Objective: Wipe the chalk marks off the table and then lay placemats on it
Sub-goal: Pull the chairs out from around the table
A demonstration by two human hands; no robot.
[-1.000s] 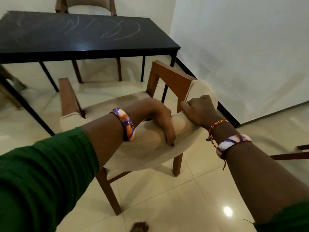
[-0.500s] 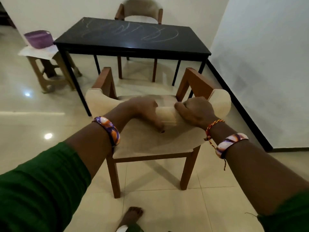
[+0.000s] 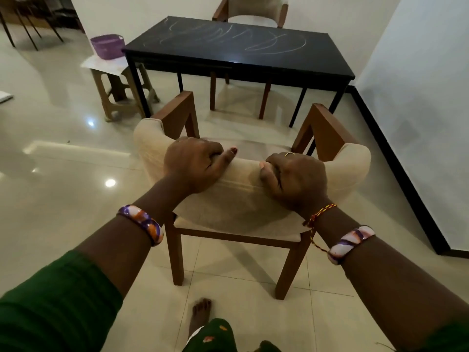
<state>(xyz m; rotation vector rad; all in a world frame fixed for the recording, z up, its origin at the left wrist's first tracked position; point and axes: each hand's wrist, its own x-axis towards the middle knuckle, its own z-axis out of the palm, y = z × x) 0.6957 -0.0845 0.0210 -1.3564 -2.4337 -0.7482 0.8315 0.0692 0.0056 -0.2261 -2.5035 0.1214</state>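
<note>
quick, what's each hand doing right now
Left hand: fingers curled over the top of the beige padded backrest of the wooden chair, gripping it.
Right hand: gripping the same backrest.

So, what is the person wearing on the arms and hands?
Both arms have dark green sleeves. The left wrist carries a glossy bangle in purple, orange and white. The right wrist carries a similar bangle and a red and yellow thread. The right hand has a thin gold ring.
</note>
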